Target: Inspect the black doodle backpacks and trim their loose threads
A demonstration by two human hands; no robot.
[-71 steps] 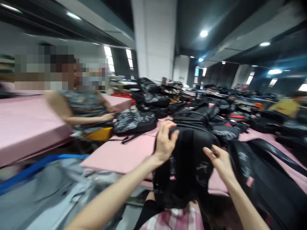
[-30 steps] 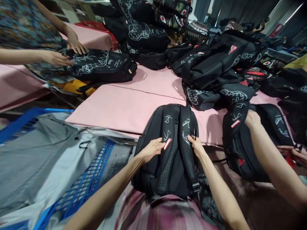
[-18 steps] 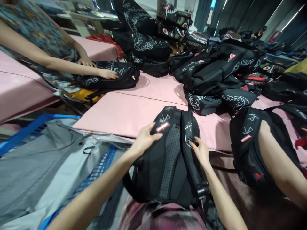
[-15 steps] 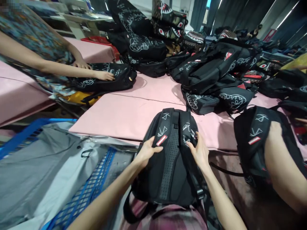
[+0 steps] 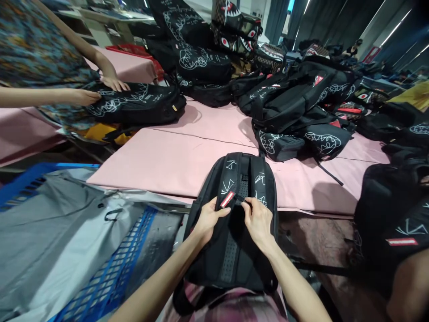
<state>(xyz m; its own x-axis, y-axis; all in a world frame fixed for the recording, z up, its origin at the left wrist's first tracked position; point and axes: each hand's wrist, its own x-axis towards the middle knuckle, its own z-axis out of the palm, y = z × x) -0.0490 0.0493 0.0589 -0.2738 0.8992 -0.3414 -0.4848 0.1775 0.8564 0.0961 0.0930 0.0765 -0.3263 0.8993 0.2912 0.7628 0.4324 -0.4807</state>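
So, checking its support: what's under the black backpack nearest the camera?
Under the backpack: pink table at its top end, plaid cloth at its lower end. Whatever lies directly beneath is covered.

Pink table point(image 5: 187, 152); black backpacks point(image 5: 298, 96) heaped on it.

I can read nothing here. The red label point(image 5: 227, 199) on the backpack point(image 5: 231, 250) strap, under my left hand's point(image 5: 208, 219) thumb, carries white lettering too small to make out. The white scrawls on the other bags point(image 5: 201, 60) are illegible.
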